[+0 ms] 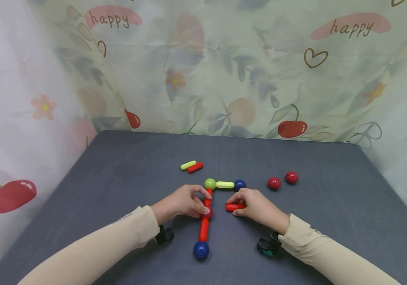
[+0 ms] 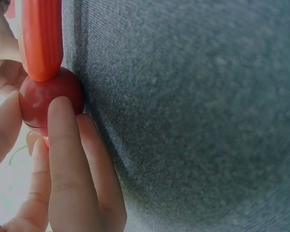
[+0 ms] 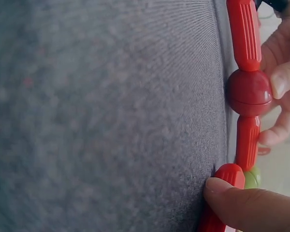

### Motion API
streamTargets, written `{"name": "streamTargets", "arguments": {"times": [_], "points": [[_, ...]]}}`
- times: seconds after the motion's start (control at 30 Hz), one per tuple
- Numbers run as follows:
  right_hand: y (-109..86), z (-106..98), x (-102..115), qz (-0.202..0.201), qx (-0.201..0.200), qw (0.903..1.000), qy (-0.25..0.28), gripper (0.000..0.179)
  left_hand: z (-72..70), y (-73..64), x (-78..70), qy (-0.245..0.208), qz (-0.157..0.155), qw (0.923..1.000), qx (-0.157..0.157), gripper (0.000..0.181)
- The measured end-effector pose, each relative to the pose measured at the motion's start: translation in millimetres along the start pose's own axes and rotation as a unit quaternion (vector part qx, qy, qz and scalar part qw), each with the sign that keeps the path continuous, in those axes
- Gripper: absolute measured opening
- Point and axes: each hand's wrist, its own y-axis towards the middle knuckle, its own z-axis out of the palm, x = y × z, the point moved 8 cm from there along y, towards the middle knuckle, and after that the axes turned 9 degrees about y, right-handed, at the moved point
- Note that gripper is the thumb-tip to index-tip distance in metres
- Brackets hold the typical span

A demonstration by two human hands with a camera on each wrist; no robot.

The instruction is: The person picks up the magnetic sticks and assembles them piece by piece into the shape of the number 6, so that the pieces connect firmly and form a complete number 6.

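My left hand pinches a dark red ball between thumb and fingers. From this ball a red ridged rod runs toward the near side to a blue ball. A second red rod leads away to a lime green ball. There a pale yellow-green rod branches right to another blue ball. Right of the chain, my right hand grips a loose red rod, its free end pointing at the dark red ball. The fingers cover its other end.
Two loose red balls, one nearer and one farther, lie to the right on the dark grey tabletop. Behind the chain, a yellow-green rod lies beside a red one. A patterned curtain hangs at the back.
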Motion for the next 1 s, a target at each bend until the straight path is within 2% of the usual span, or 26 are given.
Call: {"name": "streamTargets", "arguments": {"times": [0.3,0.73,1.0], "points": [[0.7,6.8,3.5,0.03,0.008,0.9994,0.016,0.025,0.1,-0.8,-0.6,0.005,-0.003,1.0,-0.004,0.035],[3.3,24.4,24.2,-0.005,0.031,0.9994,0.01,0.025,0.3,-0.9,-2.3,0.005,0.001,1.0,-0.001,0.034],[5.0,27.0,27.1,-0.004,0.031,0.9994,0.017,0.025,-0.4,-0.9,-2.0,0.008,-0.001,1.0,-0.001,0.034]]}}
